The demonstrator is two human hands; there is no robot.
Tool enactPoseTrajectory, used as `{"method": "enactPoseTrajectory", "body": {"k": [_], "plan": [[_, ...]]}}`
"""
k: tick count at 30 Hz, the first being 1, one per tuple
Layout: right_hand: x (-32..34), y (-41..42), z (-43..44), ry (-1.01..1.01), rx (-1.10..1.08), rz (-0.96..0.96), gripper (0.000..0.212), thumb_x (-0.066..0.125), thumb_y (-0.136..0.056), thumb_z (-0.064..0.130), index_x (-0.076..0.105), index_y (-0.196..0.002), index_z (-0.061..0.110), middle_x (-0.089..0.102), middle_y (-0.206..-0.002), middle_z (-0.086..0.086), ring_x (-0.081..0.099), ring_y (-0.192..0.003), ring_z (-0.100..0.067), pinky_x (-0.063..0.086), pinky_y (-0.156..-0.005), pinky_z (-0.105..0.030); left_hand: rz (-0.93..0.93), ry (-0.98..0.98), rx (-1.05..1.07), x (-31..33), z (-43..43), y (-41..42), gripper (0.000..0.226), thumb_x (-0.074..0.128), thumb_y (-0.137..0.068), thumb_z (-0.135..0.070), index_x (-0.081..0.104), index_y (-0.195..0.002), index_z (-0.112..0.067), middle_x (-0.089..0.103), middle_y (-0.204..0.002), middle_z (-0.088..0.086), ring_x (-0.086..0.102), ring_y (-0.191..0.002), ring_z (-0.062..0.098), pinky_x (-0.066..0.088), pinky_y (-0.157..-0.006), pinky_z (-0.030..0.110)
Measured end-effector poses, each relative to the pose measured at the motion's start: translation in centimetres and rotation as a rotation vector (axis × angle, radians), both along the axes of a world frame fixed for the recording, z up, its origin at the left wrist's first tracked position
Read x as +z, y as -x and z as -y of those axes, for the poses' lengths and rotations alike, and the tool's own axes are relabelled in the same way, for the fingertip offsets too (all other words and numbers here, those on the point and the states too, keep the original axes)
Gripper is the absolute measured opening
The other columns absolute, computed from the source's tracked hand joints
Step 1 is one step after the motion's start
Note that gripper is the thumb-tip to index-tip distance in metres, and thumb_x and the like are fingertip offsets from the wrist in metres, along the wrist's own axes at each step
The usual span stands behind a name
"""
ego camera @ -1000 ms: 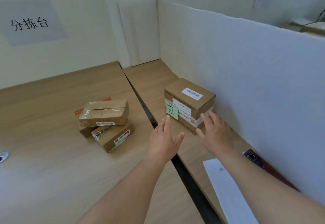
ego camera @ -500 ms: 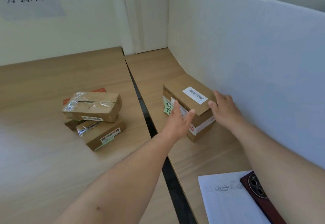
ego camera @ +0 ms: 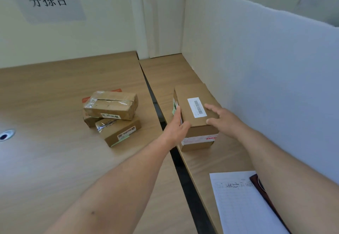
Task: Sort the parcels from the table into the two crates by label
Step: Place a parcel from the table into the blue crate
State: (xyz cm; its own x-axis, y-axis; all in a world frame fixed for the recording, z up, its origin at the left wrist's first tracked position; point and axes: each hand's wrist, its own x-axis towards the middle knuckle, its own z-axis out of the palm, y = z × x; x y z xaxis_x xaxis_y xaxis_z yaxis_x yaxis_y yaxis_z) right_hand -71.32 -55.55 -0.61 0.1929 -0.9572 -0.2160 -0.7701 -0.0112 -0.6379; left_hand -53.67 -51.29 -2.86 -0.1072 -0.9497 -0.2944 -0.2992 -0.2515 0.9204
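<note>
A brown cardboard parcel (ego camera: 190, 92) with a white barcode label on top and a green note on its left face stands on the right table next to the white partition. My left hand (ego camera: 176, 127) presses straight fingers against its left side, the thumb lying over the top edge. My right hand (ego camera: 223, 121) rests with spread fingers on its top near the right edge. On the left table lies a pile of three taped parcels: the top one (ego camera: 111, 105), a lower one (ego camera: 119, 131), and one mostly hidden beneath (ego camera: 88, 121). No crate is in view.
A white partition (ego camera: 256, 68) walls off the right table's far side. A dark gap (ego camera: 183, 169) runs between the two tables. A written paper sheet (ego camera: 238, 206) and a dark red item (ego camera: 260, 186) lie near my right forearm. A cable hole (ego camera: 5, 135) sits at the far left.
Both hands reached the parcel and closed in on it. The parcel has turned so its long side points away from me, and my right hand moved onto its top.
</note>
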Motion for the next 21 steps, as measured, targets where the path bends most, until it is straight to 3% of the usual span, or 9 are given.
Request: {"method": "enactPoseTrajectory", "body": {"k": [2,9,16,21], "plan": [[0.5,-0.5,-1.9,0.009,-0.01,0.0,0.065,0.062,-0.085,0.027,0.037,-0.143,0.041,0.039,-0.149,0.003,0.041,-0.132,-0.016,0.035,-0.109,-0.036,-0.006,0.012,-0.016,0.5,-1.5,-0.9,0.076,0.049,-0.095,-0.025,0.001,-0.151,-0.042,0.041,-0.144,-0.015,0.048,-0.128,0.016,0.036,-0.111,0.039],[3.2,-5.4,-9.2,0.083,0.036,0.038,0.064,0.067,-0.086,0.021,0.04,-0.143,0.033,0.041,-0.138,0.001,0.042,-0.125,-0.015,0.032,-0.094,-0.021,-0.065,0.082,0.017,1.7,-8.1,-6.7,0.089,0.059,-0.088,-0.011,0.005,-0.152,-0.04,0.042,-0.14,-0.003,0.059,-0.111,0.015,0.048,-0.101,0.042],[3.9,-15.9,-17.0,0.089,0.149,0.04,0.068,0.071,-0.081,0.023,0.043,-0.141,0.034,0.045,-0.13,0.0,0.048,-0.111,-0.014,0.041,-0.098,-0.028,-0.126,0.113,0.164,2.6,-18.0,-16.8,0.086,0.056,-0.087,0.005,0.013,-0.153,-0.029,0.046,-0.135,0.005,0.061,-0.11,0.024,0.052,-0.094,0.043],[3.3,-24.8,-22.0,0.072,0.275,0.054,0.067,0.069,-0.083,0.025,0.039,-0.143,0.036,0.041,-0.131,-0.003,0.043,-0.117,-0.017,0.036,-0.094,-0.025,-0.077,0.096,0.257,2.9,-25.7,-25.3,0.095,0.062,-0.073,-0.016,0.014,-0.151,-0.038,0.048,-0.139,-0.001,0.063,-0.109,0.02,0.053,-0.093,0.041]]}}
